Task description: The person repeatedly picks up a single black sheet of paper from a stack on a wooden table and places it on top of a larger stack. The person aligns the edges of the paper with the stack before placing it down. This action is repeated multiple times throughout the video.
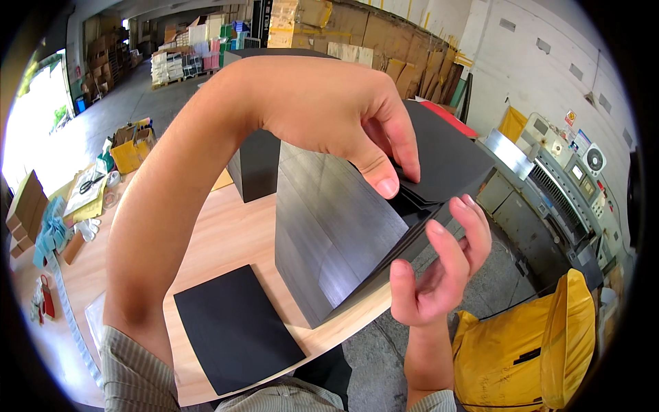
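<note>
A tall stack of black card sheets [336,226] stands at the table's front edge, its layered side facing me. My left hand [336,110] arches over it from the left, thumb and fingers closed on the edge of the top black sheets [446,151]. Near that corner several sheets are lifted slightly apart. My right hand [446,268] is turned palm up beside the stack's near right corner, fingers curled but apart, with nothing in it. Left of the stack, a black card [237,326] lies flat on the wooden table [206,250].
Another dark stack [257,165] stands behind. Scissors [89,184], blue cloth [53,223] and a yellow box [134,146] lie left. A yellow bag [525,350] is on the right floor, below a grey machine [549,192]. Pallets of stacked goods [195,51] stand far back.
</note>
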Demonstrator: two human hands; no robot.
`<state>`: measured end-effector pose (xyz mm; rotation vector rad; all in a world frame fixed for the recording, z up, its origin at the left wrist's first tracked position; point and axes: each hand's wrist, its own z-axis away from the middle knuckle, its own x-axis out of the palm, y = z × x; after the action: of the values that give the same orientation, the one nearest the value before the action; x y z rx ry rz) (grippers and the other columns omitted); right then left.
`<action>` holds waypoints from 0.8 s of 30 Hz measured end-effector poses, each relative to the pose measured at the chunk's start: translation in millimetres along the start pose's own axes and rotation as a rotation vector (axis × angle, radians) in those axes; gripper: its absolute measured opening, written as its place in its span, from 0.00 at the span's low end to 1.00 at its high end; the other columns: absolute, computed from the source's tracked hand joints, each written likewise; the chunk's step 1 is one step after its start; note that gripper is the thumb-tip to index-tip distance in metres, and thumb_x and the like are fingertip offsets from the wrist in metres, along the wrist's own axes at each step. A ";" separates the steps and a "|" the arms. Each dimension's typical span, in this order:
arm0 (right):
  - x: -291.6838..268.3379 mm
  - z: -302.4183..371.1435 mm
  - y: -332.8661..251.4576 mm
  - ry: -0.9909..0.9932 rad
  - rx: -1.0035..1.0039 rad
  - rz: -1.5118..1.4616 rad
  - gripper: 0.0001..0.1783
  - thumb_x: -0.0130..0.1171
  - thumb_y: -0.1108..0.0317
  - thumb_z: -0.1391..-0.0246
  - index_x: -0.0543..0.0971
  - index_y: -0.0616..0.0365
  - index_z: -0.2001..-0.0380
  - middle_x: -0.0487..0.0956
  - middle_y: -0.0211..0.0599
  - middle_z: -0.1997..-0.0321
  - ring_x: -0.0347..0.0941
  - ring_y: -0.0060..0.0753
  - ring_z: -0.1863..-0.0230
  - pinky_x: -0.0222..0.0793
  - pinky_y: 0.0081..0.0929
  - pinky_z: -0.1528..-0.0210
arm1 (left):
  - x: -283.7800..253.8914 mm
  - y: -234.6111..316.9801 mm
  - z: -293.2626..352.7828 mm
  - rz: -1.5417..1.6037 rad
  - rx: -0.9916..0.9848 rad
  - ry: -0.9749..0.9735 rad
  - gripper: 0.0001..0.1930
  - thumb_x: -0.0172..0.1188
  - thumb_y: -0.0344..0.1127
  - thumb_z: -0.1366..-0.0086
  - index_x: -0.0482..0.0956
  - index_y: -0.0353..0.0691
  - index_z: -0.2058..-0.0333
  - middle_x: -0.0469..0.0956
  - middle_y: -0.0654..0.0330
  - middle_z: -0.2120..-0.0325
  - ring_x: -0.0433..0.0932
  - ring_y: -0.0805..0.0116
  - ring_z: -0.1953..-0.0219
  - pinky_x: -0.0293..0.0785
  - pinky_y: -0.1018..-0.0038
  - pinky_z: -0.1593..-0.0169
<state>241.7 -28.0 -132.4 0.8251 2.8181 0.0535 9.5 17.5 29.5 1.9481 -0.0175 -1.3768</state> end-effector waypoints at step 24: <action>9.3 -2.2 4.0 -0.037 0.051 0.004 0.31 0.74 0.55 0.52 0.80 0.57 0.46 0.70 0.51 0.35 0.63 0.60 0.34 0.57 0.50 0.32 | 2.6 -2.0 1.3 -0.083 0.091 0.039 0.24 0.82 0.35 0.51 0.88 0.36 0.54 0.84 0.61 0.59 0.81 0.68 0.56 0.76 0.73 0.49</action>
<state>235.7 -19.6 -131.6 0.8336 2.7940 -0.0332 8.8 17.2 26.0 2.0711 0.0193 -1.4130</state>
